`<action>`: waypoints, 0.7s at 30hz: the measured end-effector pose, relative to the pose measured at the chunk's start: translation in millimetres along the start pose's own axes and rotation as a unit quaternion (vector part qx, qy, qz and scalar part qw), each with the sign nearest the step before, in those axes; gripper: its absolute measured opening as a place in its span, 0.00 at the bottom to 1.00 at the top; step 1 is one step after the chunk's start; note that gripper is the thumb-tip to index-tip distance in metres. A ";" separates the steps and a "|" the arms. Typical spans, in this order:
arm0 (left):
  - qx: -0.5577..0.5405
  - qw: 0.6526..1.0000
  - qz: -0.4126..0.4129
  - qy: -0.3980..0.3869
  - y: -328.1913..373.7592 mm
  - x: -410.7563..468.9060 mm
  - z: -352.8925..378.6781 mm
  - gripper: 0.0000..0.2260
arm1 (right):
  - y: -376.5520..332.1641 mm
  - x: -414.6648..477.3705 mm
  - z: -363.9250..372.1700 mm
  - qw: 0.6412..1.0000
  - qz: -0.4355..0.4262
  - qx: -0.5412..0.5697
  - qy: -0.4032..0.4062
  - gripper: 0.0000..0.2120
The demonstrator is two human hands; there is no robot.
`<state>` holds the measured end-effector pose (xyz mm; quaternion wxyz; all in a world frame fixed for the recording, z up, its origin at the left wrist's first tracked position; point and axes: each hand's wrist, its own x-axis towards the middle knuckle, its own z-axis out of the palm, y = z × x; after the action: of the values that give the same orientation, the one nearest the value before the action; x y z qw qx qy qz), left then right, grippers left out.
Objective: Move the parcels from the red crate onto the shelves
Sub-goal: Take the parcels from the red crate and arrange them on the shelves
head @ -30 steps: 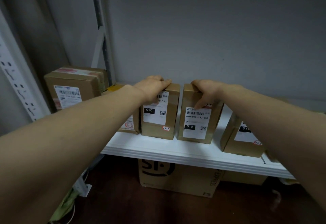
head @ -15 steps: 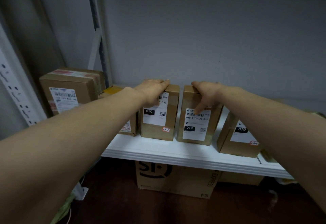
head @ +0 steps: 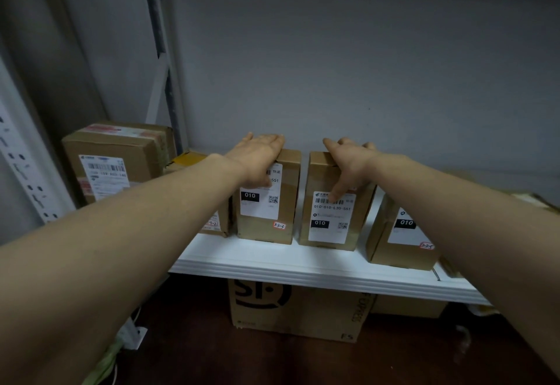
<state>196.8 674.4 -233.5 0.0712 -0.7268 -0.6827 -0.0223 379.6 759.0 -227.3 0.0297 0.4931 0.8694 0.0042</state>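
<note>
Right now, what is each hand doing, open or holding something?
Left hand: open, resting on the 3-3-3 box.
Right hand: open, resting on the neighbouring box, thumb on its label.

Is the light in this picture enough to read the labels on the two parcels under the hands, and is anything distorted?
Head view: light dim and flat, no glare; 010 reads on the left parcel under the left hand and the right parcel under the right hand; deep shadow beneath the white shelf; the wide lens stretches both forearms.
</note>
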 end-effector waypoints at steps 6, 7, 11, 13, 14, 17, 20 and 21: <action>-0.003 1.000 0.012 0.017 13.3 -5.2 -12.4 0.42 | 7.8 -21.6 -15.1 1.000 0.006 0.023 0.011 0.59; -0.006 0.999 0.019 0.026 19.2 -5.4 -15.7 0.41 | 12.4 -28.1 -20.0 0.999 0.009 0.033 0.011 0.59; -0.022 0.995 0.071 0.068 56.8 -0.7 -29.7 0.37 | 45.4 -56.3 -38.5 0.997 0.041 0.065 -0.009 0.62; -0.037 0.991 0.104 0.079 82.4 3.9 -33.1 0.36 | 66.8 -70.9 -42.3 0.995 0.059 0.072 -0.021 0.61; -0.043 0.988 0.122 0.079 96.3 6.3 -33.3 0.35 | 77.9 -78.5 -42.2 0.994 0.069 0.076 -0.026 0.61; -0.047 0.982 0.169 0.074 137.6 13.5 -27.7 0.31 | 112.8 -98.8 -35.0 0.993 0.087 0.066 -0.041 0.61; -0.031 0.977 0.195 0.078 173.1 24.0 -20.4 0.30 | 149.6 -114.9 -25.6 0.993 0.108 0.044 -0.036 0.64; -0.026 0.977 0.195 0.079 183.5 28.6 -18.7 0.32 | 161.7 -119.4 -22.7 0.992 0.116 0.028 -0.029 0.64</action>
<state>382.6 689.6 -224.7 0.1088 -0.8433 -0.5197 -0.0832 578.1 740.1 -193.0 0.0404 0.5911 0.8050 -0.0310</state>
